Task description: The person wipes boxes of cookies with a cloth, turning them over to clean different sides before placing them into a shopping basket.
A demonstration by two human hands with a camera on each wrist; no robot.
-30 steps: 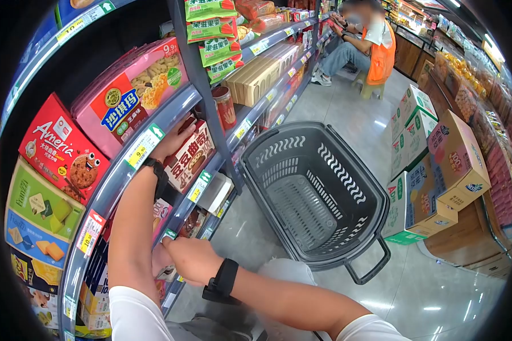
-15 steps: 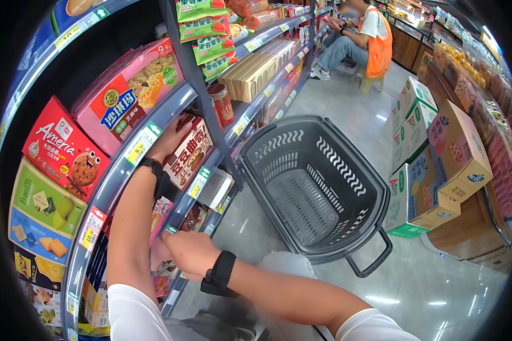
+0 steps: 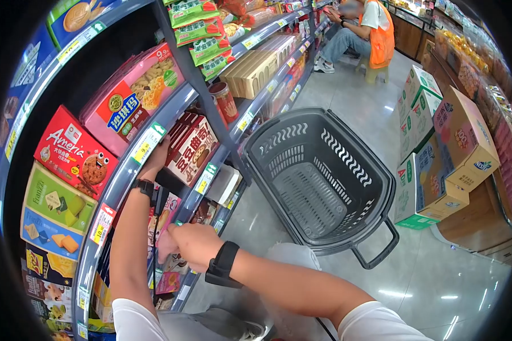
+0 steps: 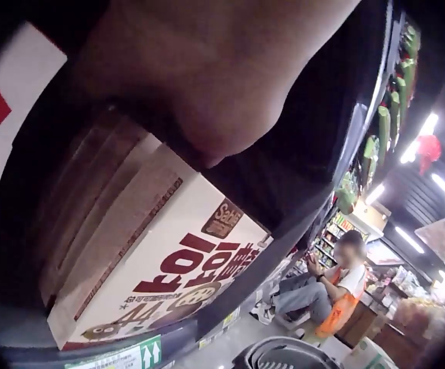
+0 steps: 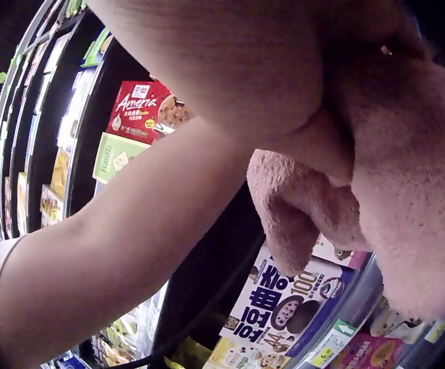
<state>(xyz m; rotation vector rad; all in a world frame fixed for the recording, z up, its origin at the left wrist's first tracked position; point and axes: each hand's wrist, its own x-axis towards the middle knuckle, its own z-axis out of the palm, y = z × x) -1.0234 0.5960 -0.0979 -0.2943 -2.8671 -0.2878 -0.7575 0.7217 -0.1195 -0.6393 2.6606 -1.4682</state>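
Note:
A row of brown-and-white cookie boxes stands on the shelf. My left hand reaches in beside their left end, under the price rail of the shelf above. From the left wrist, the hand is over the back of the boxes, its fingers lost in the dark. Lower down, at a shelf edge, my right hand grips a fluffy pink cloth. In the right wrist view the cloth hangs in folds in front of a white-and-blue cookie box.
A dark grey shopping basket stands on the floor to my right. Beyond it, cartons are stacked by a wooden counter. A seated person in an orange vest is farther down the aisle. Red Ameria and pink snack boxes fill the upper left.
My left hand has moved off the top of the cookie boxes toward their left end, and more box tops show. The right hand keeps the cloth. The head view has shifted slightly.

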